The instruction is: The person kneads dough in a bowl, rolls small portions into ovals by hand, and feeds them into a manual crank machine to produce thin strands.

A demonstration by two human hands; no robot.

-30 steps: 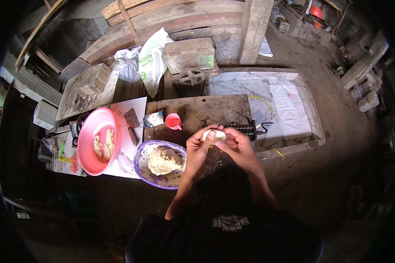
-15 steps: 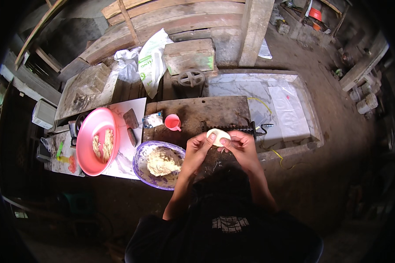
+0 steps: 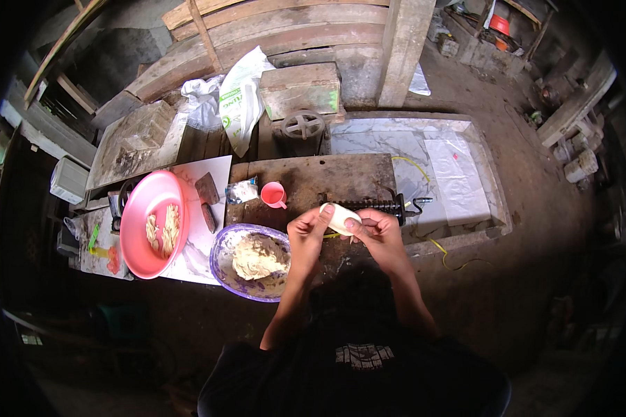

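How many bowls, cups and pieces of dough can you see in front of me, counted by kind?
Bowls: 2, the pink bowl and the purple bowl
Cups: 1, the small pink cup
Dough: 2, the dough mass in the purple bowl and the dough piece held between left hand and right hand
Total: 5

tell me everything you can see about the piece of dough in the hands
The piece of dough is a small, pale cream lump, smooth and roughly oval, soft-looking. It is held up between both hands above the dark wooden board: the left hand pinches its left end, the right hand grips its right side with thumb on top. It sits just right of the purple bowl holding a larger mass of the same dough. Its underside is hidden.
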